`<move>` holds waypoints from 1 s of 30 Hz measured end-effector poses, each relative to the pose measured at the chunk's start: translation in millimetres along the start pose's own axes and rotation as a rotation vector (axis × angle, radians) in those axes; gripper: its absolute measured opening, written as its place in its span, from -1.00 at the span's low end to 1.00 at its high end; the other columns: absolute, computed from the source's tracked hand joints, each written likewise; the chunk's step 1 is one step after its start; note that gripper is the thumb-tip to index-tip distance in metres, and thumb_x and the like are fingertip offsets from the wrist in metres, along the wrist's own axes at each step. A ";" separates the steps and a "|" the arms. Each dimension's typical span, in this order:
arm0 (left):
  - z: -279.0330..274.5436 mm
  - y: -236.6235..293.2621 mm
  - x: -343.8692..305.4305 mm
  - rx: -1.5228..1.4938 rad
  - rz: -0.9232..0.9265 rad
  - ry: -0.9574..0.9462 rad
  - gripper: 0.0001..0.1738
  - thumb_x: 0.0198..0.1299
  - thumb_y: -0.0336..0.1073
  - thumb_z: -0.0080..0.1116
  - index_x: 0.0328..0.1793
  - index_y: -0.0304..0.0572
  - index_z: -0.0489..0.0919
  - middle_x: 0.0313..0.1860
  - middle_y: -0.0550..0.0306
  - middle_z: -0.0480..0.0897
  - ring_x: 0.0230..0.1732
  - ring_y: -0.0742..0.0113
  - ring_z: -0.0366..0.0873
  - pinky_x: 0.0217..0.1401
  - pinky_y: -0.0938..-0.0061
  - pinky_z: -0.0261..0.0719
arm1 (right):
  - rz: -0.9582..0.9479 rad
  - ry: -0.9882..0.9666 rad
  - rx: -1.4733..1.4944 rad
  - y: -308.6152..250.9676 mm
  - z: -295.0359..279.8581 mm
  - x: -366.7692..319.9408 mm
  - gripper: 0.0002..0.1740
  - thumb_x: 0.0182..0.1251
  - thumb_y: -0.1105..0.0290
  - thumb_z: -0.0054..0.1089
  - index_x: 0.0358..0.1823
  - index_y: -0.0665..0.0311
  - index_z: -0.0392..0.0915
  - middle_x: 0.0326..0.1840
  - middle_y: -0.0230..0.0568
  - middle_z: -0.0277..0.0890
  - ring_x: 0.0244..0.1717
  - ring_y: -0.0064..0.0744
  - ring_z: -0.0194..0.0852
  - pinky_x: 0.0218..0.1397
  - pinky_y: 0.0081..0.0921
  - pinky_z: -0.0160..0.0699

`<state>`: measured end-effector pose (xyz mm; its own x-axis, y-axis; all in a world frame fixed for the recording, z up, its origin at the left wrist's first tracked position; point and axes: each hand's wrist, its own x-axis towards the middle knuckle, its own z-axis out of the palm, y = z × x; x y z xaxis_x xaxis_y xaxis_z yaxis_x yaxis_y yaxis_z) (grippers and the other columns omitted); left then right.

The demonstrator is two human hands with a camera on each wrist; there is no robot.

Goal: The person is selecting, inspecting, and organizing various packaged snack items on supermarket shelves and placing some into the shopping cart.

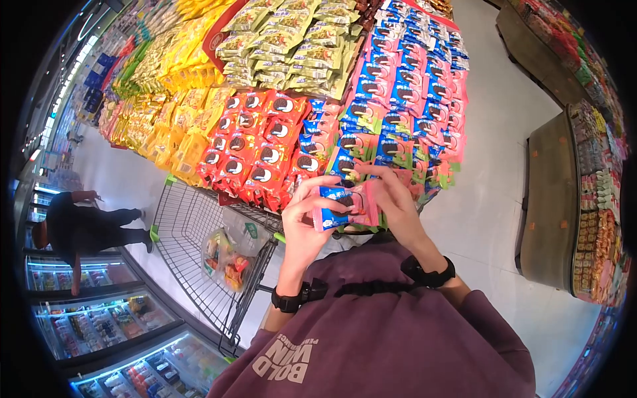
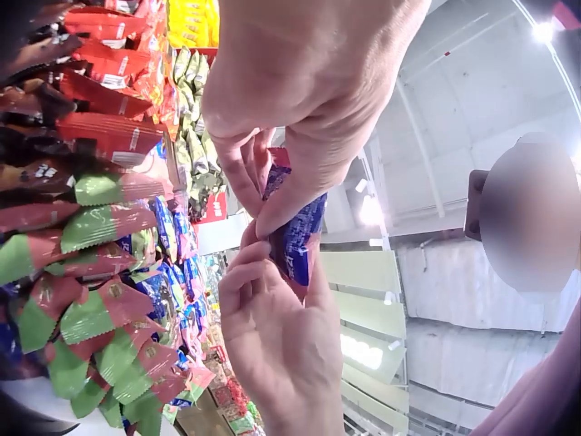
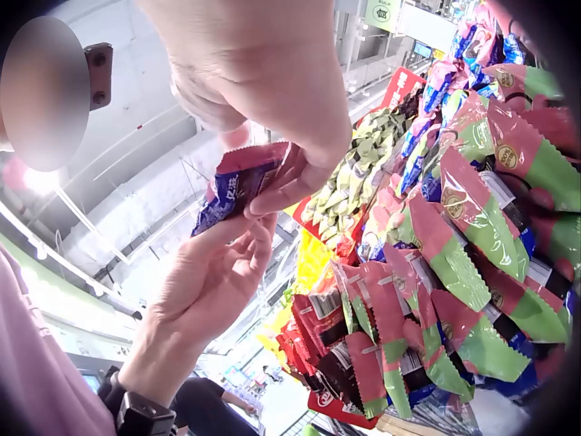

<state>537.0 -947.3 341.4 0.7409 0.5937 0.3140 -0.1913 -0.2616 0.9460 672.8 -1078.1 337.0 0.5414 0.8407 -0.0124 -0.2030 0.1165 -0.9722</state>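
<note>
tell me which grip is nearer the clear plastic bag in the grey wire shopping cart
Left. In the head view, the left grip appears above and right of the bag; the right grip is farther right, beyond the left one.

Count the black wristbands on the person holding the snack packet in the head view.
2: the left wristband is around the wrist below the left hand, the right wristband around the wrist below the right hand. Any under the sleeves would be hidden.

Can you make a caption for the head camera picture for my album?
Left hand and right hand hold a blue-and-pink packet before heaped snack bags, a cart alongside.
</note>
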 end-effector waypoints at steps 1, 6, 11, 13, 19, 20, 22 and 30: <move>2.6 3.4 0.2 -0.012 -0.016 -0.015 -0.70 -0.24 -0.69 0.37 -0.34 -0.19 0.76 0.16 -0.01 0.62 0.16 0.20 0.59 0.22 0.35 0.52 | 0.022 -0.026 -0.015 -8.6 3.6 -3.7 -0.54 0.45 0.47 0.20 0.33 0.29 0.34 -0.02 -0.31 0.56 -0.01 -0.64 0.53 0.03 -0.57 0.56; 19.3 11.7 6.6 -0.069 -0.027 0.052 -0.49 -0.12 -0.80 0.16 0.01 -0.31 0.71 0.21 -0.06 0.58 0.20 0.19 0.58 0.25 0.37 0.53 | -0.055 0.031 0.030 -4.2 -1.9 -4.4 -0.49 0.36 0.45 0.32 0.26 0.27 0.32 -0.08 -0.26 0.62 -0.08 -0.56 0.61 0.00 -0.57 0.61; 23.6 -0.6 7.9 -0.223 -0.282 0.129 -0.68 0.42 -0.47 0.06 0.25 -0.35 0.56 0.05 0.05 0.65 0.05 0.45 0.58 0.13 0.52 0.54 | -0.097 0.154 -0.050 -8.4 -21.9 -2.5 -0.49 0.30 0.52 0.34 0.23 0.29 0.33 -0.05 -0.16 0.66 -0.02 -0.48 0.66 0.03 -0.49 0.65; 22.3 0.1 8.5 -0.184 -0.353 0.079 -0.70 0.45 -0.42 0.07 0.22 -0.38 0.57 -0.02 0.08 0.68 -0.02 0.50 0.59 0.08 0.57 0.54 | -0.083 0.146 -0.051 -9.1 -26.8 -3.1 -0.49 0.29 0.52 0.35 0.21 0.29 0.33 -0.06 -0.16 0.67 -0.03 -0.48 0.66 0.03 -0.49 0.65; 40.6 -8.1 14.5 -0.174 -0.412 0.051 -0.88 0.39 -0.41 0.18 -0.08 -0.36 0.59 -0.25 0.18 0.69 -0.34 0.58 0.61 -0.41 0.64 0.55 | -0.022 0.136 0.020 -11.4 -43.4 -6.6 -0.73 0.33 0.46 0.35 -0.03 0.36 0.49 -0.15 -0.25 0.69 -0.14 -0.61 0.64 -0.06 -0.64 0.60; 45.5 -7.4 17.1 -0.190 -0.402 0.080 -0.89 0.40 -0.41 0.18 -0.12 -0.33 0.59 -0.28 0.21 0.68 -0.38 0.60 0.59 -0.45 0.66 0.51 | -0.017 0.155 -0.019 -9.8 -49.9 -5.6 -0.77 0.36 0.46 0.33 -0.06 0.37 0.50 -0.18 -0.28 0.68 -0.17 -0.65 0.62 -0.10 -0.66 0.58; 54.8 -4.5 22.5 -0.218 -0.384 0.142 -0.89 0.40 -0.40 0.18 -0.19 -0.28 0.58 -0.35 0.28 0.64 -0.47 0.65 0.54 -0.54 0.69 0.44 | -0.004 0.189 -0.095 -8.1 -64.4 -2.1 -0.84 0.41 0.45 0.27 -0.12 0.39 0.53 -0.23 -0.32 0.68 -0.23 -0.72 0.57 -0.19 -0.70 0.55; 102.6 3.4 52.9 -0.092 -0.416 0.049 -0.86 0.40 -0.37 0.20 -0.27 -0.19 0.54 -0.55 0.47 0.47 -0.54 0.79 0.21 -0.51 0.73 0.10 | -0.015 0.216 -0.144 -19.5 -117.2 2.0 -0.85 0.49 0.44 0.16 -0.20 0.41 0.51 -0.38 -0.40 0.56 -0.33 -0.77 0.43 -0.27 -0.67 0.46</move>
<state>641.6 -994.8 353.0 0.7364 0.6700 -0.0943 0.0589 0.0754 0.9954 773.4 -1140.7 328.5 0.7085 0.7049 -0.0328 -0.0840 0.0381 -0.9957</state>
